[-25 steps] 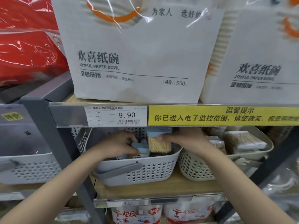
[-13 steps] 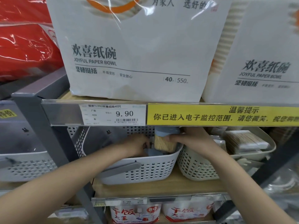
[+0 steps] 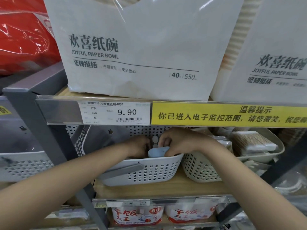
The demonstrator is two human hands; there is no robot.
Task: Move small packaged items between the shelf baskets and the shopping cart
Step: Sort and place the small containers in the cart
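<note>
A white perforated basket [image 3: 157,172] with a grey handle stands on the wooden shelf, under the price rail. Both my hands reach into it. My right hand [image 3: 179,143] curls its fingers over the blue lid of a toothpick jar [image 3: 157,151] that sits low in the basket, so only the lid shows above the rim. Just left of that lid, my left hand [image 3: 138,146] dips into the basket. Its fingertips are hidden, so I cannot tell whether it holds anything.
A beige basket [image 3: 199,170] with packs of cotton swabs [image 3: 249,143] stands to the right, and another white basket [image 3: 25,166] to the left. The price rail [image 3: 114,113] hangs low over the hands, with large paper-bowl packs [image 3: 132,47] on top. Packaged goods sit on the shelf below.
My right hand has lowered the toothpick jar into the basket, and its wooden sticks no longer show. My left hand has sunk deeper, and the small blue-capped item it held is out of sight.
</note>
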